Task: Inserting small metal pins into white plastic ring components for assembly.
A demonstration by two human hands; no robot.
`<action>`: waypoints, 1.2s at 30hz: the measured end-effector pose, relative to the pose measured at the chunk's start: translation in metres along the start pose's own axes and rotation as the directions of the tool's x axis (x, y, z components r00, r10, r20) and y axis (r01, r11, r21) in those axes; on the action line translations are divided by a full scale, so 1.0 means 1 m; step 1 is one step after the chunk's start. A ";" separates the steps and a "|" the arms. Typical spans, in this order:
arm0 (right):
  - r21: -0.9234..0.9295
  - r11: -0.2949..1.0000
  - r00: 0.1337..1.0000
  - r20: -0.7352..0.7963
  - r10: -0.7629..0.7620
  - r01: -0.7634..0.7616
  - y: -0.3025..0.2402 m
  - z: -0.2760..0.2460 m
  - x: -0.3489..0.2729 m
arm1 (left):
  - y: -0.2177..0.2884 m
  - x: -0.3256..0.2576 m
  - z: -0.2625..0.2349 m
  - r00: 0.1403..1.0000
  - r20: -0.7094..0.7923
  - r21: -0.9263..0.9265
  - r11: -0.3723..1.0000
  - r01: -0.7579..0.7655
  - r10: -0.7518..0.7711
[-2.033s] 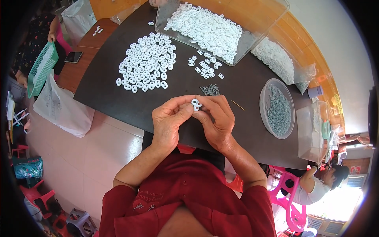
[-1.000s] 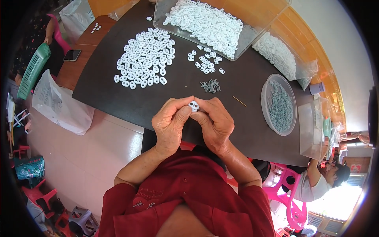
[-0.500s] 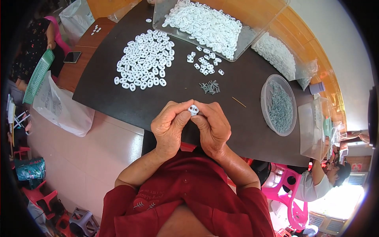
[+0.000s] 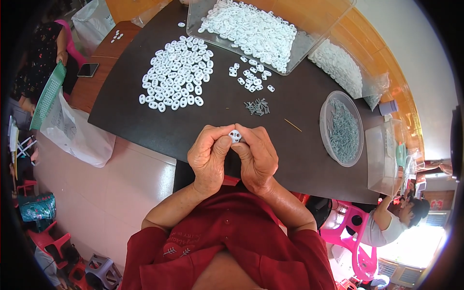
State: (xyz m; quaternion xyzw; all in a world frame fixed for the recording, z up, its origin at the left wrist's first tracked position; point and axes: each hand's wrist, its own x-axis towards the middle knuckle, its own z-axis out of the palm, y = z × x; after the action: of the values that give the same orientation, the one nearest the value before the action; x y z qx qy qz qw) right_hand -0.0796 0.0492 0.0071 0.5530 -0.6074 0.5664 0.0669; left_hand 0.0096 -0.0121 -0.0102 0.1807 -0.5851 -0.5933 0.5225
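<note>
A small white plastic piece with dark holes (image 4: 235,136) is pinched between my two hands, just above the near edge of the dark table. My left hand (image 4: 209,153) grips its left side with thumb and fingertips. On the other side, my right hand (image 4: 257,157) is closed on the same piece. Beyond my fingers lies a small heap of grey screws (image 4: 257,107). Farther off sits a loose group of small white two-holed pieces (image 4: 252,79). To the left spreads a large cluster of white oval two-holed pieces (image 4: 176,72).
A clear bin of white parts (image 4: 290,63) stands at the back, beside a bag of white pieces (image 4: 336,67). Right of my hands are a thin wooden stick (image 4: 293,125) and a round tub of screws (image 4: 322,137). Another person holds a green basket (image 4: 48,99) at left.
Both hands have shifted slightly left with the white piece, still pinching it. The green basket at left has moved a little. The parts on the table stay as they were.
</note>
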 end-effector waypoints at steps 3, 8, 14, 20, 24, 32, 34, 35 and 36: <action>0.008 1.000 1.000 0.005 0.000 0.000 0.000 0.000 0.000 | 0.001 -0.001 0.000 1.000 -0.004 0.004 1.000 -0.001 0.001; 0.002 1.000 1.000 0.013 0.004 -0.004 0.000 0.000 -0.001 | -0.001 -0.003 0.001 1.000 0.000 -0.012 1.000 0.002 -0.002; -0.026 0.999 0.999 -0.016 -0.033 0.033 0.000 0.004 0.000 | -0.001 -0.003 0.001 1.000 -0.007 -0.050 0.999 -0.017 0.017; -0.044 0.995 0.994 -0.041 -0.096 0.095 0.002 0.007 -0.001 | -0.003 -0.005 0.006 0.994 -0.072 0.025 0.996 -0.084 0.086; -0.069 0.993 0.994 -0.043 -0.100 0.097 0.003 0.008 -0.002 | -0.007 -0.005 0.007 0.987 -0.098 0.093 0.988 -0.120 0.129; -0.104 0.987 0.990 -0.051 -0.131 0.125 0.007 0.009 -0.001 | -0.012 -0.004 0.010 0.988 -0.105 0.100 0.989 -0.106 0.116; -0.137 0.983 0.990 -0.059 -0.127 0.118 0.006 0.009 -0.002 | -0.011 -0.004 0.011 0.991 -0.108 0.060 0.996 -0.073 0.079; -0.136 0.984 0.990 -0.059 -0.128 0.119 0.006 0.009 -0.001 | -0.011 -0.005 0.011 0.991 -0.108 0.060 0.995 -0.074 0.080; -0.145 0.983 0.991 -0.053 -0.122 0.113 0.005 0.009 -0.001 | -0.009 -0.006 0.010 0.994 -0.103 0.019 0.999 -0.032 0.034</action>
State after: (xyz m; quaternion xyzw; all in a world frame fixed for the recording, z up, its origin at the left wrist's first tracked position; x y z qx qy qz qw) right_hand -0.0779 0.0417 0.0002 0.5639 -0.6101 0.5337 0.1581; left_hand -0.0002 -0.0037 -0.0183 0.2059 -0.5652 -0.5693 0.5604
